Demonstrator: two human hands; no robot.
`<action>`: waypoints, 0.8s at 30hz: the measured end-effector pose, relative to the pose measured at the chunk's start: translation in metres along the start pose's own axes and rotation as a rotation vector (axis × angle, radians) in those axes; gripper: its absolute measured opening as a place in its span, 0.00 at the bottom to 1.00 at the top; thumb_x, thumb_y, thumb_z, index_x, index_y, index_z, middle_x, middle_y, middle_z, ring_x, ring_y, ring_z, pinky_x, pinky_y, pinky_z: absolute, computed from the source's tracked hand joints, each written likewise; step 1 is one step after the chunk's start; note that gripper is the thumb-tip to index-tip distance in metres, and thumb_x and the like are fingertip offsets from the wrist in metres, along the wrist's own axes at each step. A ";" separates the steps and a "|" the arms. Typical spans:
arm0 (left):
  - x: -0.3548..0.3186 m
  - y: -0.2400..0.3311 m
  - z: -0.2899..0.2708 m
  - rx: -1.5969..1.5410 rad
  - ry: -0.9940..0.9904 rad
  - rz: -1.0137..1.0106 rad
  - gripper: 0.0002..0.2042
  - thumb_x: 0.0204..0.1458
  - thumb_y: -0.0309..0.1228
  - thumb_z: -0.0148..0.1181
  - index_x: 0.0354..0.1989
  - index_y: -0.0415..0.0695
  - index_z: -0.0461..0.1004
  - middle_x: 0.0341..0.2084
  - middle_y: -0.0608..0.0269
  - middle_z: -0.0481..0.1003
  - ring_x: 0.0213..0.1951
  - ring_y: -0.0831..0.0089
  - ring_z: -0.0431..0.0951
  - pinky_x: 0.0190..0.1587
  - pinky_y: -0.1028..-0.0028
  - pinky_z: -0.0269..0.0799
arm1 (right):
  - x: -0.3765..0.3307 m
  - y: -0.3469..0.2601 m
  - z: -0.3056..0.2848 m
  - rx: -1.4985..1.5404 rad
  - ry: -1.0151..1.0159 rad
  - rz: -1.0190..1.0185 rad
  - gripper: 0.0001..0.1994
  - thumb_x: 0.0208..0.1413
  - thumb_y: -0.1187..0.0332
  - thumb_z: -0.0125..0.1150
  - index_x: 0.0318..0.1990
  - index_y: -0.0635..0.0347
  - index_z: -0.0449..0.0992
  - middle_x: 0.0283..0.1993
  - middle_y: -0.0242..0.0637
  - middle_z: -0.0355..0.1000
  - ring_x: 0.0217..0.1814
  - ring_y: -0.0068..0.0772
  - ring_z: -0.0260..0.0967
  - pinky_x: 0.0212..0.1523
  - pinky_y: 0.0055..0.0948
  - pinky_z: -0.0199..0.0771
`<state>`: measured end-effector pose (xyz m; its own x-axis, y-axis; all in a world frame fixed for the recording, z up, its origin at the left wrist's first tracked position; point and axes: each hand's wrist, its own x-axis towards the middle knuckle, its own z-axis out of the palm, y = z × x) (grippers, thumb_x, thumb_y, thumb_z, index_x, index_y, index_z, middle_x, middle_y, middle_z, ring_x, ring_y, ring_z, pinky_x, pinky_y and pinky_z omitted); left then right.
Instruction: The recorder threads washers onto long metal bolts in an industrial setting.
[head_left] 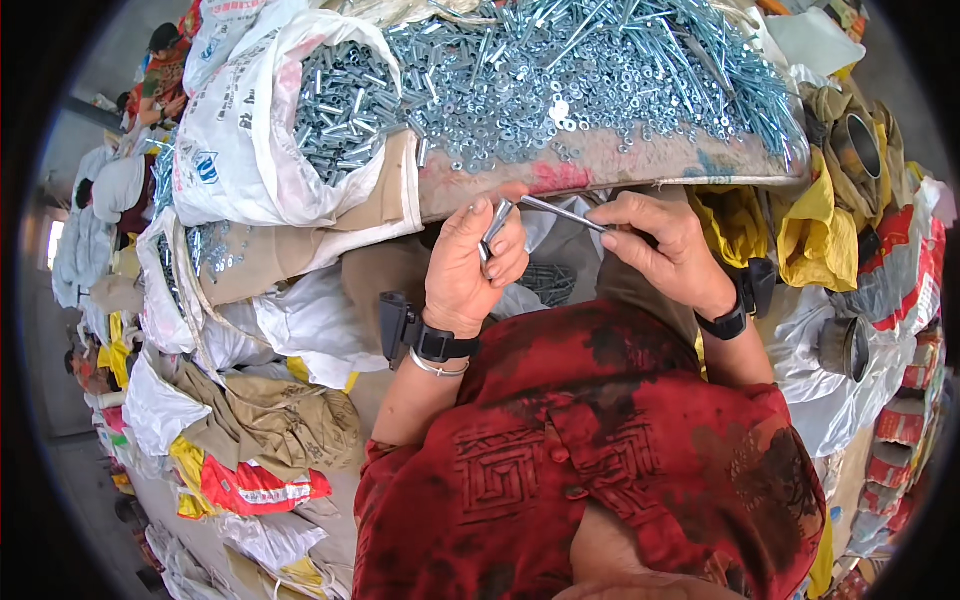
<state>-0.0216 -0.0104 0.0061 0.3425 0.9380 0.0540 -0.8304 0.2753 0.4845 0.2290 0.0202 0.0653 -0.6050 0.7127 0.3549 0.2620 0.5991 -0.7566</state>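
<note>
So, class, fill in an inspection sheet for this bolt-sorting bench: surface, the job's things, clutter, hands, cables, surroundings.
Surface: worn board heaped with silver bolts, nuts and washers.
Job's things: long bolt held between both hands; short bolts bunched in the left hand.
Clutter: open white sack of bolts at the left; crumpled sacks and cloth below; metal tins at the right.
Hands: left hand closed on the short bolts; right hand pinching the long bolt; each wrist wears a black strapped device.
Cables: nothing seen.
Surroundings: other people sit at the far left edge.
</note>
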 end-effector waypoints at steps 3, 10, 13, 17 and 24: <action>-0.002 0.002 0.005 0.061 0.024 -0.090 0.18 0.66 0.38 0.51 0.54 0.34 0.70 0.19 0.70 0.62 0.15 0.83 0.58 0.17 0.80 0.53 | 0.002 0.014 -0.004 -0.011 -0.052 -0.131 0.10 0.57 0.73 0.62 0.46 0.64 0.78 0.37 0.43 0.77 0.33 0.41 0.75 0.36 0.32 0.73; 0.000 0.003 0.015 0.423 0.099 -0.137 0.10 0.61 0.31 0.58 0.44 0.36 0.73 0.21 0.65 0.68 0.17 0.83 0.61 0.17 0.81 0.54 | 0.008 0.016 -0.010 0.136 -0.294 -0.008 0.09 0.55 0.71 0.62 0.42 0.64 0.77 0.29 0.40 0.75 0.30 0.41 0.74 0.33 0.34 0.71; 0.013 -0.012 0.031 0.187 0.217 0.128 0.05 0.61 0.27 0.57 0.40 0.38 0.73 0.22 0.66 0.70 0.19 0.84 0.65 0.18 0.82 0.55 | 0.013 0.016 0.014 0.259 0.051 0.139 0.14 0.54 0.66 0.65 0.46 0.63 0.76 0.29 0.39 0.73 0.29 0.41 0.72 0.32 0.34 0.71; 0.021 -0.046 0.034 0.217 0.369 0.020 0.08 0.60 0.33 0.58 0.44 0.45 0.74 0.25 0.68 0.71 0.20 0.81 0.67 0.18 0.80 0.57 | 0.051 0.012 0.048 -0.252 0.423 -0.386 0.28 0.48 0.57 0.71 0.54 0.61 0.72 0.43 0.45 0.71 0.42 0.49 0.71 0.41 0.39 0.72; 0.016 -0.036 0.023 0.372 0.249 -0.124 0.09 0.64 0.39 0.52 0.43 0.47 0.67 0.23 0.64 0.71 0.14 0.82 0.61 0.15 0.82 0.52 | 0.041 0.052 0.034 0.086 0.453 -0.012 0.15 0.56 0.61 0.64 0.48 0.58 0.76 0.41 0.42 0.74 0.40 0.50 0.74 0.39 0.39 0.74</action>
<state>0.0238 -0.0101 0.0094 0.2754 0.9374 -0.2132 -0.5605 0.3368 0.7566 0.1925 0.0681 0.0216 -0.2131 0.8048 0.5539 0.1821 0.5897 -0.7868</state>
